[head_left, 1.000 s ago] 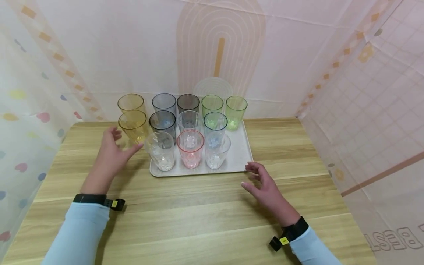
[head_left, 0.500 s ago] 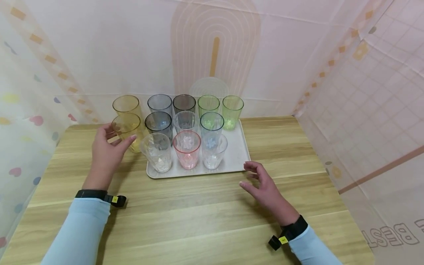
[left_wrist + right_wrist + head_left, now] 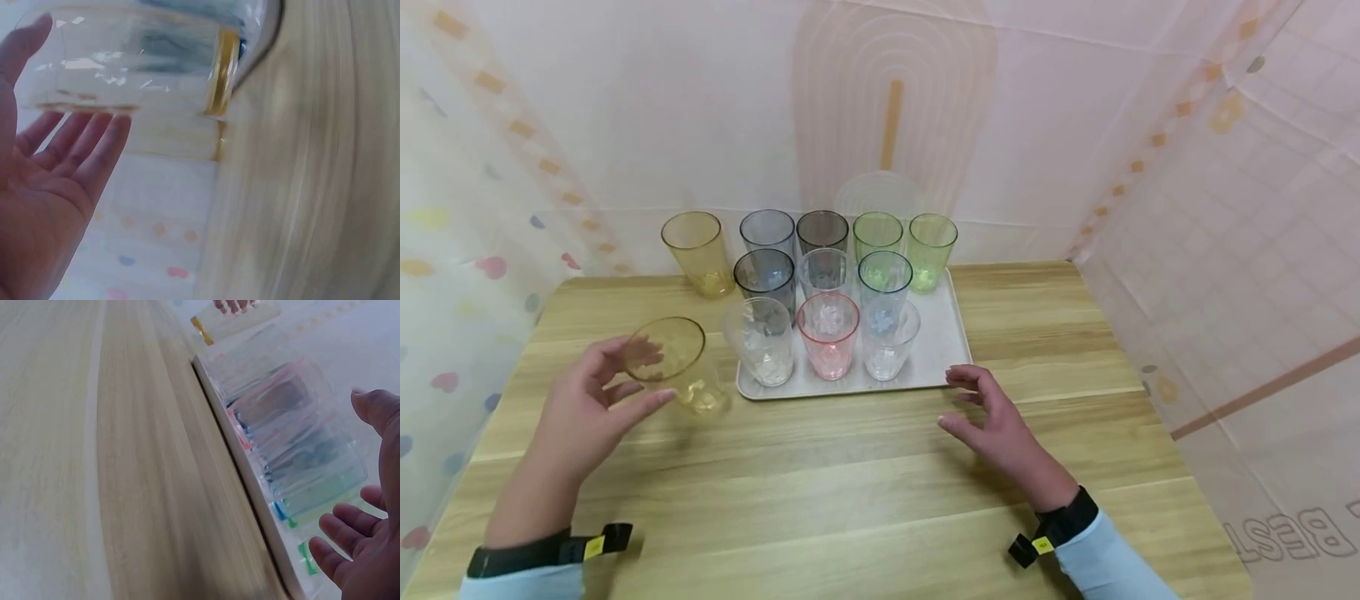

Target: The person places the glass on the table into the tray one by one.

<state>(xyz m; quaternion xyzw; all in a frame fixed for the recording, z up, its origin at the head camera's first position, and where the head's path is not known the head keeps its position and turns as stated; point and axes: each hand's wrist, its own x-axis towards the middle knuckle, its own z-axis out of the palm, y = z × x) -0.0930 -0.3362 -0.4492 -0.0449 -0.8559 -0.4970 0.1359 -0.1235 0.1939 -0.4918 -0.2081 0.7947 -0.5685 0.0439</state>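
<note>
Head view looks down on the tray (image 3: pixel 936 362) (both close wrist views skim it).

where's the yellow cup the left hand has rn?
In the head view, the yellow cup sits in the left hand over the wooden table, just left of the tray's near-left corner, beside the clear cup.

Soft, even light fills the tent, bright and warm, with faint shadows under the hands on the counter (image 3: pixel 865 492). Both wrist views are smeared with blur; the head view bends toward its edges.
</note>
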